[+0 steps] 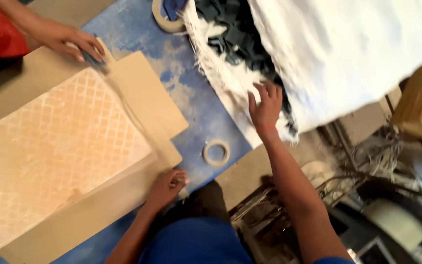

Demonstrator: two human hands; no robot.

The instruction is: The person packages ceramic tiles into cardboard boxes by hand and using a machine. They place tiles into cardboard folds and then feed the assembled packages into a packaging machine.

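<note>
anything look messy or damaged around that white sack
Yes. The white sack lies on its side, its mouth frayed into loose threads, dark fabric scraps spilling out where the right hand reaches. Pale dust smears the blue table.

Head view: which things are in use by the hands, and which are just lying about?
In use:
- white woven sack with dark scraps; right hand reaches in
- cardboard sheets; left hand at the edge
- patterned panel; another person's hand near it

Lying about:
- tape roll
- second tape roll
- cables
</note>
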